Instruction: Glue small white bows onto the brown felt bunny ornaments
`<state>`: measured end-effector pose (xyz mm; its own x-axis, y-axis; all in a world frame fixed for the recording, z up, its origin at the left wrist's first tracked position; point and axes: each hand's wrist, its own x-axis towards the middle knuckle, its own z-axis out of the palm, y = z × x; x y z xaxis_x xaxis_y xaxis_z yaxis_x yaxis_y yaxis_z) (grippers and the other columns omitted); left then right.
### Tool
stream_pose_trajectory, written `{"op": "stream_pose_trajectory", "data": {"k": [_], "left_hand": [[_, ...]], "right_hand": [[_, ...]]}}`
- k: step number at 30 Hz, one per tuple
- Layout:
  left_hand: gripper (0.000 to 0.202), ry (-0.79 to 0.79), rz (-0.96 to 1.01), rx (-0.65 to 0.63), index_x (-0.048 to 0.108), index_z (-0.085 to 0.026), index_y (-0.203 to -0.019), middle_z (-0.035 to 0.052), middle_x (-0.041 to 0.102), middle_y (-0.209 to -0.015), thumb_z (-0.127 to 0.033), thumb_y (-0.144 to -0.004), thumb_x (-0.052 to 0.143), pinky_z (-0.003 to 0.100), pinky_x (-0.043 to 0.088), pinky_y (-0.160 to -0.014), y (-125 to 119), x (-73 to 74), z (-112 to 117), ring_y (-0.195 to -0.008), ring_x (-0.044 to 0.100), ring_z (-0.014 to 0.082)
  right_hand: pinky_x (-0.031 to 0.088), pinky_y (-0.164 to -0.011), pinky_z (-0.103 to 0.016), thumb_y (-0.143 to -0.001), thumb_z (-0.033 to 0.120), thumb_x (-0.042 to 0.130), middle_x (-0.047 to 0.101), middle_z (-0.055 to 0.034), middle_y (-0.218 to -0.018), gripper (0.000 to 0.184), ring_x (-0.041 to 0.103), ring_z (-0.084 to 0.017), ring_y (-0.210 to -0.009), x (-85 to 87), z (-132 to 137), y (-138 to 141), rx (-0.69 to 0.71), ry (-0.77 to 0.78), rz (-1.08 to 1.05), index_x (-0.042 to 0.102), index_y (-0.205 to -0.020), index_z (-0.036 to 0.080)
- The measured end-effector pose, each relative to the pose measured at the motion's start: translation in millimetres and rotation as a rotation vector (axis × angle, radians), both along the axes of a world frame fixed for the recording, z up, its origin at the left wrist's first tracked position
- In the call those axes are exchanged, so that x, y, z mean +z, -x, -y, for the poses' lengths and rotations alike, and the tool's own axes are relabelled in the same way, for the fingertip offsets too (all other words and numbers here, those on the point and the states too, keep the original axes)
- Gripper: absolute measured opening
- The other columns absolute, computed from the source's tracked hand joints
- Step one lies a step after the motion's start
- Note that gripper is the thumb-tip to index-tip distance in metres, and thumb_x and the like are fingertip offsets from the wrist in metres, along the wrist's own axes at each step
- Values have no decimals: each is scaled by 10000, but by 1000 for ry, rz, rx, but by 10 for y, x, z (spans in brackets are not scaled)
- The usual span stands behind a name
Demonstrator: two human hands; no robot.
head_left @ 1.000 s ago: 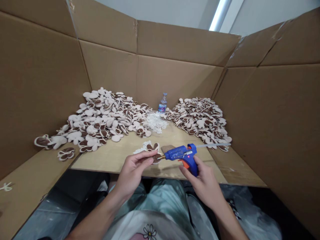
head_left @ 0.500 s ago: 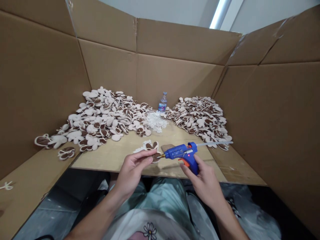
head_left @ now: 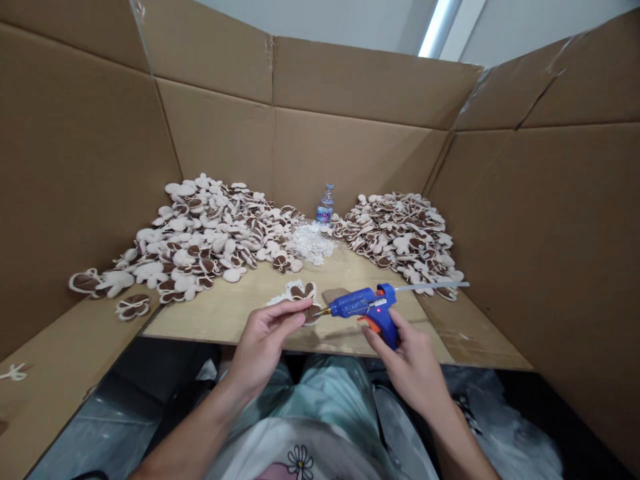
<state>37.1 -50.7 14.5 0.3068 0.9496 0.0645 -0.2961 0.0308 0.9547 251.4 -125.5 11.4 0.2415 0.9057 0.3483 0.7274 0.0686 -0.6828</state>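
Observation:
My left hand (head_left: 265,340) pinches a small brown and cream butterfly-shaped piece (head_left: 306,301) over the near edge of the wooden board (head_left: 240,310). My right hand (head_left: 410,363) grips the handle of a blue hot glue gun (head_left: 367,307) with an orange trigger. A clear glue stick (head_left: 430,287) juts out behind the gun. The gun's nozzle tip touches the piece at my left fingertips.
A big heap of similar pieces (head_left: 200,237) lies at the left and another heap (head_left: 405,237) at the right. Small white bits (head_left: 313,243) and a water bottle (head_left: 325,205) stand between them. Cardboard walls (head_left: 350,147) enclose the board. One loose piece (head_left: 133,307) lies at the left.
Almost nothing has moved. The glue gun has shifted very slightly; its nozzle stays at the piece in my left hand.

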Motion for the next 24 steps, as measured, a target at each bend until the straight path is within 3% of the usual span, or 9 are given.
{"op": "stream_pose_trajectory", "data": {"k": [9, 24], "left_hand": [[188, 12, 8, 3, 788, -243, -934, 41, 775, -1045, -236, -749, 752, 362, 432, -1047, 3, -14, -16, -1079, 663, 220], [198, 21, 10, 23, 794, -238, -921, 48, 780, -1027, -235, -725, 765, 316, 461, -990, 14, 11, -27, -1042, 677, 211]], "right_hand": [[270, -454, -225, -882, 448, 544, 414, 68, -548, 271, 348, -100, -443, 8, 13, -3, -9, -16, 0, 590, -838, 184], [280, -451, -228, -877, 467, 515, 447, 63, -531, 330, 345, -105, -432, -5, -2, -33, -53, -22, 34, 633, -910, 160]]}}
